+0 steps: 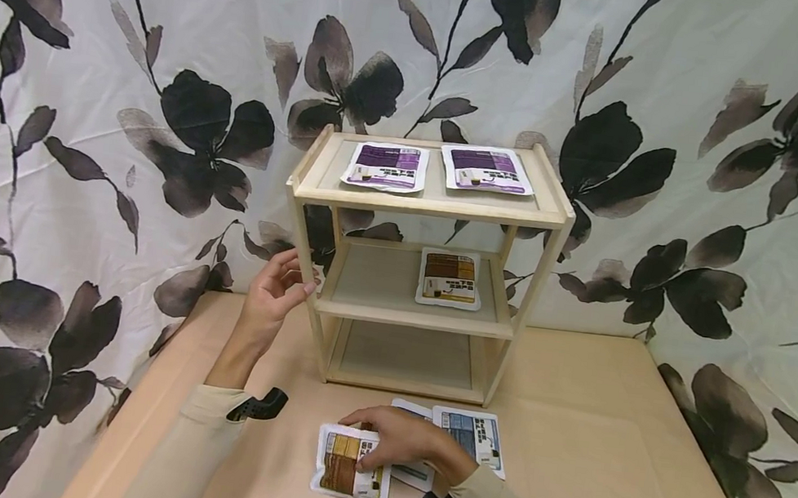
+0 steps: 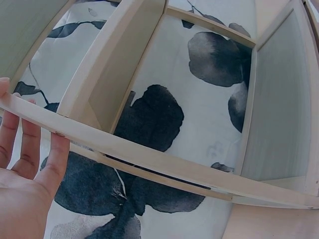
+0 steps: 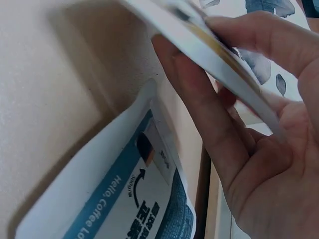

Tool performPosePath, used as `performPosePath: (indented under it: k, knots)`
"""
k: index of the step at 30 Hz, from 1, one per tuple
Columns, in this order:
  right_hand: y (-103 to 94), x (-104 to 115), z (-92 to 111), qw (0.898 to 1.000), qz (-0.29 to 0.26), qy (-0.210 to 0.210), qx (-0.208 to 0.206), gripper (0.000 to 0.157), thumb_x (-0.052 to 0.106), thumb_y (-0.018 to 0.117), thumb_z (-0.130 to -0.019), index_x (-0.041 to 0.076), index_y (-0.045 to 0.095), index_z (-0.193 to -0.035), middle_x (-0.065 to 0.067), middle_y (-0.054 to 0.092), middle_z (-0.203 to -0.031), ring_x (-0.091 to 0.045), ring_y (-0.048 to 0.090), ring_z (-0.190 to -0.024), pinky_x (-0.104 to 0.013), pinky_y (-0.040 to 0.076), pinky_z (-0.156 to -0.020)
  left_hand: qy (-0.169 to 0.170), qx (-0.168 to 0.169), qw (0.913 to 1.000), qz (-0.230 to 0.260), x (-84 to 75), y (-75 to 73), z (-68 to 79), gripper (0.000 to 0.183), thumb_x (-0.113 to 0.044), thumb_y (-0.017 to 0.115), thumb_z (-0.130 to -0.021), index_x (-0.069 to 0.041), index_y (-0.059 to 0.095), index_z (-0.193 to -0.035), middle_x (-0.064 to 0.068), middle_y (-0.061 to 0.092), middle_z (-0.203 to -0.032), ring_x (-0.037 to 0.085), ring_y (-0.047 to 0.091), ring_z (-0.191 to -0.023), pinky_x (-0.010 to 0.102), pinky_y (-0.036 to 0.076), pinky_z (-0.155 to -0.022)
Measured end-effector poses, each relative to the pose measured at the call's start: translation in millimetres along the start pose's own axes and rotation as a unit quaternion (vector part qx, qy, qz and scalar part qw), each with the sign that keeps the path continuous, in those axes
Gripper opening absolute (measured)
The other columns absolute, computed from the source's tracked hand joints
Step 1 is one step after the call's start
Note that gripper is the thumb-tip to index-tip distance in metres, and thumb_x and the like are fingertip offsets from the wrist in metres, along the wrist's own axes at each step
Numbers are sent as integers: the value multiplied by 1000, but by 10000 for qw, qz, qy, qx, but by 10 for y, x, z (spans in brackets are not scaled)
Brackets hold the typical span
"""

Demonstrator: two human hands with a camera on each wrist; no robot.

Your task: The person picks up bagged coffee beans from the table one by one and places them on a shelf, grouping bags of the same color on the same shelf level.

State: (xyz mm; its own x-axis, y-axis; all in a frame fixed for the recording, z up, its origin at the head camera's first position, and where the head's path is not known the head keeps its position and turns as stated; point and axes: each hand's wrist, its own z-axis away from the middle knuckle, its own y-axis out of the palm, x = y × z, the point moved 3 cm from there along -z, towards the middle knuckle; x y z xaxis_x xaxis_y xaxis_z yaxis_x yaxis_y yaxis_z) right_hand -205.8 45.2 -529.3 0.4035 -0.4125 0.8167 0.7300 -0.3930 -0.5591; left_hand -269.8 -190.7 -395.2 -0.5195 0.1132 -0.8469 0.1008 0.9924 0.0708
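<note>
You have the brown-and-yellow pouch (image 1: 339,472) at the lower centre of the head view, pinched between the thumb and fingers of your right hand (image 1: 403,438); the right wrist view shows it tilted, seemingly raised off the table (image 1: 607,437). The step in hand looks like picking this pouch up. The next move would call for a secure pinch and a lift that doesn't drag the two blue pouches beside it, the left one (image 1: 415,474) partly covered, the right one (image 1: 477,435) more exposed.

Your left hand (image 1: 276,288), left of centre, lightly grasps the left post of the three-tier wooden rack (image 1: 413,318).

On the rack, two purple pouches (image 1: 386,167) (image 1: 488,169) lie on the top tier, and another brown pouch (image 1: 451,278) on the middle one.

In the right wrist view, a blue band reads "Hello, Coffee Lo", then leaves the frame; you can't make out the smaller print. A floral cloth (image 1: 689,36) hangs behind.
</note>
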Motion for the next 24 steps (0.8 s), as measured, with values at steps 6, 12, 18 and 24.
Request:
performPosePath:
  k: [6, 12, 18, 24]
  knots:
    - [39, -55, -9, 9992, -338, 92, -211, 28, 5, 75, -77, 15, 68, -102, 9, 63, -85, 0, 54, -69, -19, 47, -63, 31, -25, 10000, -56, -7, -2, -5, 50, 11, 64, -91, 1, 52, -138, 20, 62, -116, 22, 60, -100, 28, 51, -83]
    - [54, -83, -7, 9962, -758, 193, -388, 28, 9, 75, -79, 14, 63, -104, 7, 62, -86, -2, 54, -70, -20, 46, -63, 48, -44, 10000, -68, 3, -4, -7, 51, 12, 64, -90, 7, 48, -139, 20, 62, -115, 21, 60, -99, 28, 51, -84]
    - [80, -76, 6, 9860, -1632, 45, -330, 58, 6, 76, -84, 8, 49, -136, -8, 65, -125, -17, 66, -104, -27, 53, -87, 68, -49, 10000, -37, 8, 1, -9, 50, 12, 64, -90, 3, 52, -138, 14, 64, -113, 21, 60, -98, 29, 50, -83]
    - [61, -42, 5, 9907, -1273, -436, -217, 84, 13, 72, -93, 27, 27, -162, 2, 26, -167, -28, 29, -150, -45, 28, -119, 63, -38, 10000, -25, -5, -2, 1, 51, 14, 63, -90, 6, 50, -138, 22, 61, -114, 21, 60, -98, 28, 51, -81]
